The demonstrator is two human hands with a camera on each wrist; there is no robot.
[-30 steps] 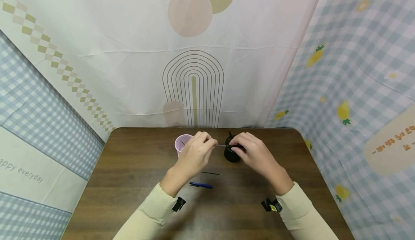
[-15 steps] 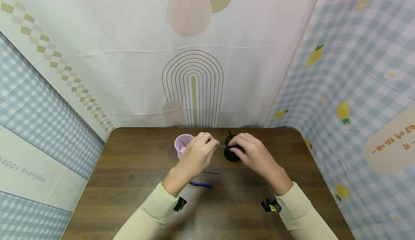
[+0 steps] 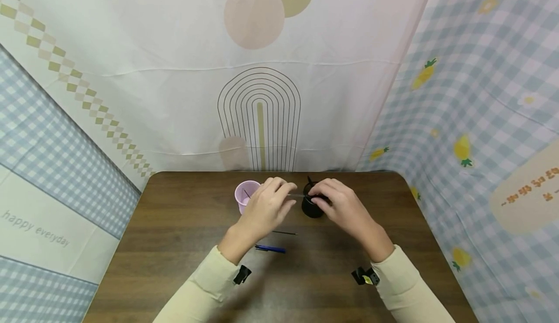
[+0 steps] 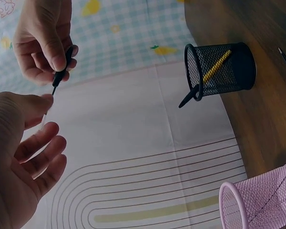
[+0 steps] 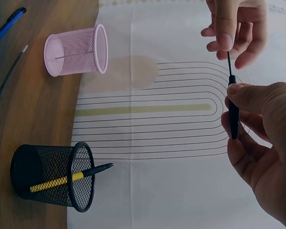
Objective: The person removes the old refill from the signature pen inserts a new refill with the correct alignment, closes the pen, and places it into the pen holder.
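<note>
Left to right, I have the left hand [image 3: 263, 205] near the pink mesh cup [image 5: 78, 40], thumb and forefinger looking parted at a thin rod [image 5: 229, 63], so I can't tell whether they pinch it; the right hand [image 3: 342, 204] has its fingers curled closely round the black pen barrel [image 5: 234, 121] that the rod sticks out of, raised above the bench [image 3: 174, 245], and I'd steady that barrel and work the rod straight along its line. The left wrist view misses the blue pen [image 3: 271, 249] that the head view shows, while the head view nearly hides the barrel, plain from the right wrist.
</note>
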